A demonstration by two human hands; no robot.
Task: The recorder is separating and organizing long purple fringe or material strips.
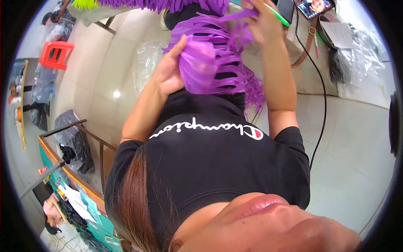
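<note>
Purple fabric cut into long fringe strips (196,79) is getting some hands-on attention

It's lying just past the hem of a black short-sleeved T-shirt (235,168). The bare left hand (168,71) is cupping a bunch of it, thumb poking up, fingers hiding underneath, so I can't tell how tight that grip is. The bare right hand (265,25) is pinching one strip farther out from the tee, kinda blurry. A red plastic stool (59,45) is sitting well off to the tee's left.

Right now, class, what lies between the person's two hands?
In the head view, purple strips lie between the left hand and the right hand.
</note>
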